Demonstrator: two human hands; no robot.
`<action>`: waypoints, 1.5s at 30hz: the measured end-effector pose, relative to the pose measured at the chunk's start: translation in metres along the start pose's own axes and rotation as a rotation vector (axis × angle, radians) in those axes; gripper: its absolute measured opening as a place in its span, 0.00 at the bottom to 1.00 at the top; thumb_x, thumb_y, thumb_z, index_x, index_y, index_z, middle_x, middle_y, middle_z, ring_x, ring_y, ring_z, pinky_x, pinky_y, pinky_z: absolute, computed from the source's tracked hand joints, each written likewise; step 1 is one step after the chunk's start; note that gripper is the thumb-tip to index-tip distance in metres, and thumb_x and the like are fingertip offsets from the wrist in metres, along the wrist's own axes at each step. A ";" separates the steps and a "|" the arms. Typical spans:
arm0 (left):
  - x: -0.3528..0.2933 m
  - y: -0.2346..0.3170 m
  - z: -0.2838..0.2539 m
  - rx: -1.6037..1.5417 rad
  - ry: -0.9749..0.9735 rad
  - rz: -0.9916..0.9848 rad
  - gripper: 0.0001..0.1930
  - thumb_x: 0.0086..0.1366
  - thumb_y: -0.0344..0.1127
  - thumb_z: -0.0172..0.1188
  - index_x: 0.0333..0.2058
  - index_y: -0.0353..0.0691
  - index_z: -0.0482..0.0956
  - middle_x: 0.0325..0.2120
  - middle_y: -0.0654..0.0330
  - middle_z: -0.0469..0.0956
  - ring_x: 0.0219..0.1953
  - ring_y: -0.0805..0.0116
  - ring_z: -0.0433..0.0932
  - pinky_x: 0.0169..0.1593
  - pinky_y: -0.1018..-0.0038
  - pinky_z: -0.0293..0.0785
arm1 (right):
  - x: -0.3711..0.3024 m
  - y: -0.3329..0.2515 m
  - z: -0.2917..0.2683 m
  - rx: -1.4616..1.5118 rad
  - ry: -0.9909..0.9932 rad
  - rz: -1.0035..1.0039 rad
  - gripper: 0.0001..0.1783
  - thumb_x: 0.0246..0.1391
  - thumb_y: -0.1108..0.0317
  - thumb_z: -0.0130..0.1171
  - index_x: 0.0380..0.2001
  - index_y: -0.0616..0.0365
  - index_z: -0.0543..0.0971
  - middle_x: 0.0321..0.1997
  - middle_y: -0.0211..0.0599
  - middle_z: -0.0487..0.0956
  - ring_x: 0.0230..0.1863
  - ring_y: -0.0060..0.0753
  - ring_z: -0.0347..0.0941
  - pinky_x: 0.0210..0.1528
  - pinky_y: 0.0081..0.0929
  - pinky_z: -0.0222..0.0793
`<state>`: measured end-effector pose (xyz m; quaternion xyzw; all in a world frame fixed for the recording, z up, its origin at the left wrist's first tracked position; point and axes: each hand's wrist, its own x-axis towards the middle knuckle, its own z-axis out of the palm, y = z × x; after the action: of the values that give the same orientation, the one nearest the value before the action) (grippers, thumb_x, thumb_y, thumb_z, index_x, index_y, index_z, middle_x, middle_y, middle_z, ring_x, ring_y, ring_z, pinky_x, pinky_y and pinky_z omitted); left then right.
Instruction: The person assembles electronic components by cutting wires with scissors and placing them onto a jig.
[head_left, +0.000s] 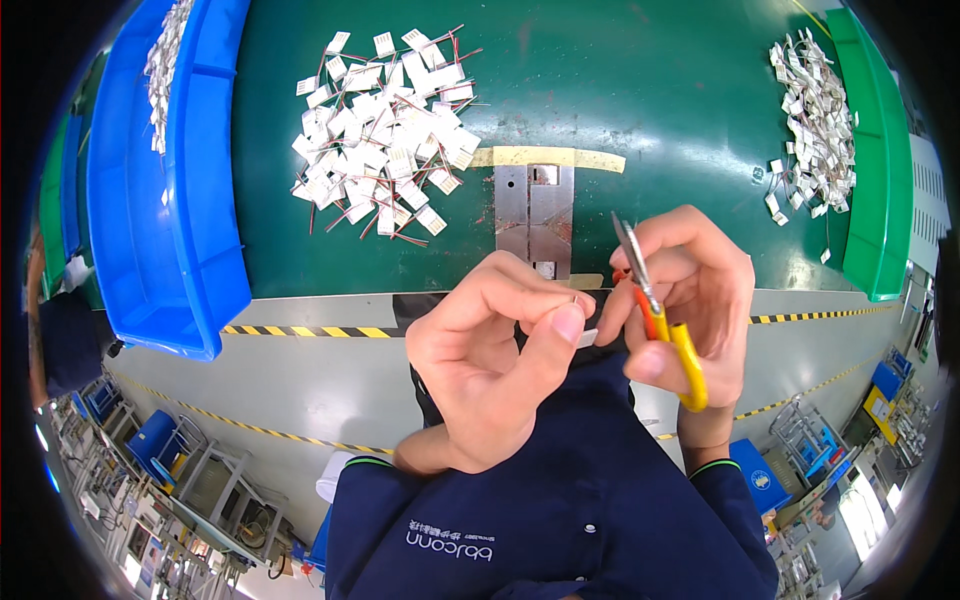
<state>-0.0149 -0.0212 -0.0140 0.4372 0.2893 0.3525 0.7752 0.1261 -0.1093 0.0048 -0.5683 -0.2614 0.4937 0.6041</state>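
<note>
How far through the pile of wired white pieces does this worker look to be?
Looks partly done: a smaller heap of white pieces lies at the mat's right edge, apparently already handled. In hand: the left hand pinches one small white piece while the right hand holds yellow-handled snips. Left: the larger pile of wired pieces at upper left.

Left hand (495,350): pinches a small white flat part (587,337) between thumb and fingers. Right hand (690,300): grips yellow-and-orange-handled cutting pliers (660,320), metal tips pointing up. Green work mat (640,120): bears a grey metal fixture plate (535,215), a pile of white connectors with red wires (385,125), and a smaller white pile (815,125). Blue plastic bin (165,200): at left.
</note>
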 end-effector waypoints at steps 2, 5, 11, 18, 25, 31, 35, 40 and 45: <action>0.000 0.000 0.000 -0.025 0.009 -0.012 0.02 0.55 0.20 0.60 0.29 0.29 0.77 0.27 0.54 0.77 0.27 0.78 0.70 0.31 0.83 0.64 | 0.002 -0.004 -0.003 0.113 -0.055 0.101 0.25 0.35 0.76 0.70 0.38 0.64 0.70 0.23 0.33 0.78 0.21 0.12 0.71 0.24 0.08 0.61; 0.000 0.001 -0.001 -0.026 -0.001 0.002 0.02 0.55 0.20 0.60 0.29 0.29 0.77 0.27 0.54 0.77 0.26 0.78 0.69 0.31 0.83 0.64 | 0.004 -0.008 -0.006 0.044 -0.091 0.155 0.23 0.34 0.76 0.71 0.36 0.63 0.71 0.21 0.31 0.77 0.21 0.12 0.71 0.24 0.08 0.61; 0.000 0.001 -0.003 -0.072 -0.025 -0.013 0.02 0.55 0.20 0.60 0.28 0.30 0.76 0.26 0.55 0.76 0.25 0.79 0.69 0.30 0.83 0.64 | 0.009 -0.015 -0.009 0.004 -0.236 0.259 0.21 0.35 0.77 0.68 0.35 0.62 0.71 0.20 0.28 0.75 0.21 0.10 0.69 0.25 0.09 0.58; 0.001 0.004 -0.007 -0.059 -0.085 -0.023 0.02 0.54 0.19 0.59 0.26 0.30 0.75 0.25 0.55 0.76 0.24 0.78 0.69 0.29 0.83 0.63 | 0.013 -0.015 -0.015 0.091 -0.264 0.319 0.14 0.35 0.80 0.64 0.30 0.63 0.73 0.19 0.26 0.73 0.19 0.10 0.66 0.23 0.09 0.56; 0.001 0.003 -0.009 -0.047 -0.106 -0.046 0.04 0.51 0.16 0.59 0.25 0.29 0.75 0.24 0.55 0.75 0.24 0.77 0.68 0.28 0.83 0.62 | 0.011 -0.022 -0.014 0.087 -0.192 0.436 0.08 0.34 0.84 0.54 0.24 0.67 0.75 0.20 0.33 0.77 0.21 0.11 0.70 0.23 0.07 0.57; 0.000 0.003 -0.011 -0.035 -0.110 -0.042 0.04 0.50 0.16 0.59 0.25 0.29 0.75 0.24 0.55 0.76 0.23 0.77 0.67 0.28 0.83 0.61 | 0.010 -0.024 -0.013 0.107 -0.173 0.461 0.08 0.35 0.85 0.53 0.25 0.69 0.76 0.20 0.35 0.77 0.21 0.13 0.72 0.24 0.07 0.59; 0.000 0.003 -0.012 -0.025 -0.116 -0.035 0.04 0.50 0.16 0.59 0.25 0.30 0.75 0.24 0.54 0.76 0.23 0.77 0.67 0.28 0.83 0.61 | 0.010 -0.025 -0.013 0.131 -0.168 0.466 0.09 0.35 0.86 0.53 0.25 0.70 0.76 0.20 0.36 0.78 0.21 0.15 0.73 0.24 0.07 0.61; 0.000 0.003 -0.012 -0.022 -0.116 -0.045 0.05 0.50 0.16 0.59 0.25 0.30 0.74 0.24 0.54 0.76 0.24 0.77 0.67 0.28 0.83 0.61 | 0.011 -0.027 -0.012 0.138 -0.150 0.459 0.09 0.34 0.86 0.55 0.24 0.70 0.77 0.20 0.37 0.78 0.21 0.16 0.74 0.24 0.07 0.61; 0.000 0.002 -0.011 -0.026 -0.109 -0.042 0.04 0.50 0.16 0.59 0.25 0.30 0.74 0.24 0.54 0.76 0.24 0.76 0.67 0.28 0.82 0.61 | 0.011 -0.025 -0.014 0.121 -0.170 0.443 0.09 0.33 0.86 0.56 0.24 0.70 0.77 0.20 0.37 0.78 0.21 0.17 0.75 0.24 0.07 0.62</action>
<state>-0.0245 -0.0152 -0.0169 0.4394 0.2514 0.3156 0.8026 0.1500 -0.1024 0.0224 -0.5308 -0.1503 0.6750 0.4899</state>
